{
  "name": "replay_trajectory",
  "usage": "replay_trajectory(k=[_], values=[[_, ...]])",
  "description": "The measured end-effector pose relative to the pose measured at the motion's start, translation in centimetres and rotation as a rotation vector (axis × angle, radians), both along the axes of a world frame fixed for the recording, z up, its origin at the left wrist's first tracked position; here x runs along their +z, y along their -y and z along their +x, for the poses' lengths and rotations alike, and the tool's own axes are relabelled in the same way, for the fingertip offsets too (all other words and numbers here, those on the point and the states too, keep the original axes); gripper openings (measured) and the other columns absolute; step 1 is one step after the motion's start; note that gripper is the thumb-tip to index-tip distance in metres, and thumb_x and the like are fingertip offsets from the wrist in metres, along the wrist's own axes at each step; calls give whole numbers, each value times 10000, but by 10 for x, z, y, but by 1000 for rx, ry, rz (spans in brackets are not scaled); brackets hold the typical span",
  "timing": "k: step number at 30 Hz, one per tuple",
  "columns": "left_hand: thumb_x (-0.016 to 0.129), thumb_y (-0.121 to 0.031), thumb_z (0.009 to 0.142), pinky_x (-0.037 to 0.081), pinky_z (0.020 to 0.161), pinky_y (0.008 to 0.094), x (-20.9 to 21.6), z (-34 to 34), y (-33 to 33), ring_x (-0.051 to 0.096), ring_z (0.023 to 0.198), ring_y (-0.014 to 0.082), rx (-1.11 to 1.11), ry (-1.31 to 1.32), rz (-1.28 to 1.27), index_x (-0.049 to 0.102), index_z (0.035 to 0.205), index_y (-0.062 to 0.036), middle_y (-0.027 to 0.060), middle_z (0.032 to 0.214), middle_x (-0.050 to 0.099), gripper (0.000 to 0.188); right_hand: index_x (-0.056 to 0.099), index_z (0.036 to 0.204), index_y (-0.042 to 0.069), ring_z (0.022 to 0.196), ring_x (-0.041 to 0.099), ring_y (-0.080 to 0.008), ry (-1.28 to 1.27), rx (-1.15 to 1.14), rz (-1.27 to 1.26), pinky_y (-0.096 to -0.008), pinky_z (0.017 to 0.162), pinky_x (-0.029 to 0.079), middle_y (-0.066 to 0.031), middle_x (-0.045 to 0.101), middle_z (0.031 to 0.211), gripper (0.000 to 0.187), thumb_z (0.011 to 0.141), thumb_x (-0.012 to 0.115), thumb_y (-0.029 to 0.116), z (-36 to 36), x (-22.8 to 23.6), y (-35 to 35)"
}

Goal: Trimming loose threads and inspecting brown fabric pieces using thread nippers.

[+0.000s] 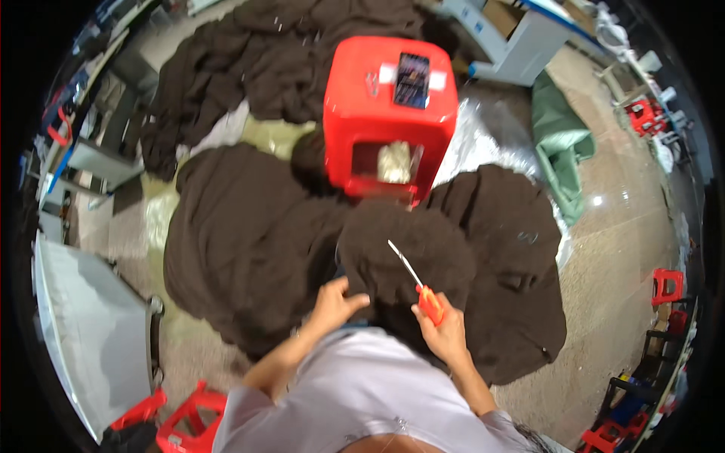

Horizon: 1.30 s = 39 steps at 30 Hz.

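The person's right hand [447, 336] is clamped around the orange-red and yellow handle of a slim, metal-bladed tool [427, 296], whose tip points forward and toward the left. The tool hangs over a broad, rounded mound of dark brown, soft-looking cloth [400, 234] in front of the person. The left hand [336, 306] stands apart from the right, its thumb spread away from its fingers, with no object visible in it; whether it touches the cloth, I cannot tell.

Beyond the mound stands a glossy red plastic stool [355, 83]. On its seat lies a dark, rectangular phone [411, 79], and a pale, crumpled bundle [395, 162] shows through its side opening. Right of the stool are a shiny silver plastic sheet [483, 136] and a folded green cloth [559, 143].
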<state>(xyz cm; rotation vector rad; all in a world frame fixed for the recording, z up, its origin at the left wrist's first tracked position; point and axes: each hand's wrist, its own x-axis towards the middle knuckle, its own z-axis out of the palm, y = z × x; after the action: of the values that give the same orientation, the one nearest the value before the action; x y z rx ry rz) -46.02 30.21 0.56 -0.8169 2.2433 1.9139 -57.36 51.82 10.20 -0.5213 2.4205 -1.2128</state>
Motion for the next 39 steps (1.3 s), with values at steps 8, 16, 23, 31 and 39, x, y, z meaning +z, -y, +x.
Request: replay_trajectory(k=[8,16,23,31,39], values=[[738,-200,786,411,590,233,165,-9,59,456,675,56,637,-374,55,511,827,-94,-36,757,486,254,615,968,-3,647,571,-136,-178,-240,-71,-304,621,473,-99,597,693,196,891,690,160,-35,18,-23],[500,-442,1001,515,852,298,319,68,267,620,963,179,1036,-950,-410,613,1142,23,119,1080,647,499,594,949,-5,629,566,-148,-283,-375,-126,-300,609,470,-83,580,681,200,906,684,169,-58,25,-41],[529,-297,984,500,711,276,144,178,446,592,805,155,1002,-831,-169,604,989,-77,50,929,630,233,601,953,-1,622,625,-243,-252,-221,-19,-352,596,472,-181,607,695,204,874,696,161,-45,7,-19],[499,-397,984,553,730,292,-99,160,108,651,895,141,40,225,306,611,1147,-22,89,1095,678,424,583,935,23,735,626,-412,-160,-70,68,-410,633,480,-201,621,772,242,835,732,184,-35,-17,-3],[474,-384,1019,315,1087,367,17,25,33,397,1334,228,401,-214,127,327,1501,-73,126,1452,447,592,581,1135,80,833,587,-386,-186,14,118,-442,724,488,-170,524,966,379,837,747,243,-44,-38,-13]])
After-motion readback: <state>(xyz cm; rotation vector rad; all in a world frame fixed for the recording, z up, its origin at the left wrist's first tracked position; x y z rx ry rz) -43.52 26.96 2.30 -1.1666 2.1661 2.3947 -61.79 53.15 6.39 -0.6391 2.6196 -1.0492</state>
